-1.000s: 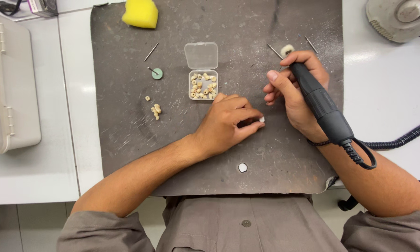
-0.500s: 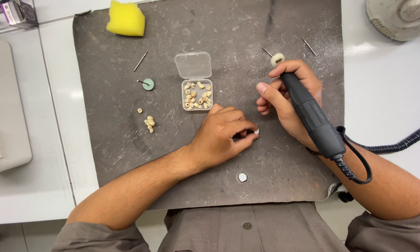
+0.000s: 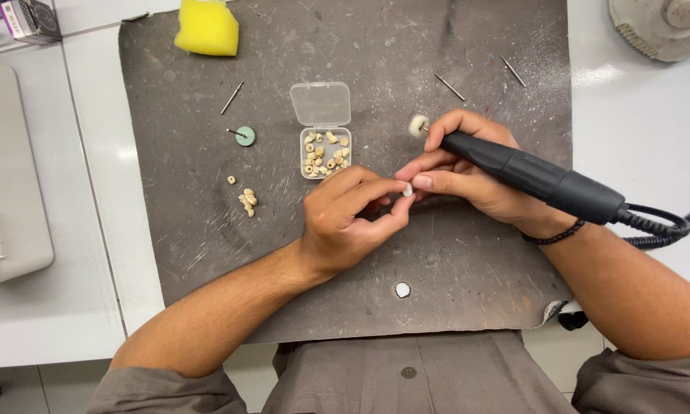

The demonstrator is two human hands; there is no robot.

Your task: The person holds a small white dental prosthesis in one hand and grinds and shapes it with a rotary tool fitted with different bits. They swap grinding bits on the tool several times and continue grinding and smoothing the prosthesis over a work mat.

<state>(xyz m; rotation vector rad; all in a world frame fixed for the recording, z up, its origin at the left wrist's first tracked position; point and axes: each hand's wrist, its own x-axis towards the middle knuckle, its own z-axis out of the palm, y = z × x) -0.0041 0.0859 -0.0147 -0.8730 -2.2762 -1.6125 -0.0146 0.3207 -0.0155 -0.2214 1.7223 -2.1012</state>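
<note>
My left hand (image 3: 349, 218) pinches a small white tooth-shaped piece (image 3: 408, 189) between thumb and fingers over the dark work mat (image 3: 483, 261). My right hand (image 3: 467, 176) grips a black rotary handpiece (image 3: 536, 176) like a pen. Its white fluffy polishing tip (image 3: 417, 125) points up and left, away from the piece. One right fingertip touches the white piece beside my left fingers. A small clear open box (image 3: 324, 152) of several tooth-shaped pieces lies just above my left hand.
A few loose tooth pieces (image 3: 247, 201) lie left on the mat, near a green disc bur (image 3: 244, 136) and thin metal burs (image 3: 450, 87). A yellow sponge (image 3: 207, 29) sits top left, a white disc (image 3: 402, 290) near the front edge, a grey case (image 3: 7, 184) far left.
Both hands have come together at the mat's centre. My left fingers have lifted the white piece to meet my right fingertips, and the handpiece has tilted flatter.
</note>
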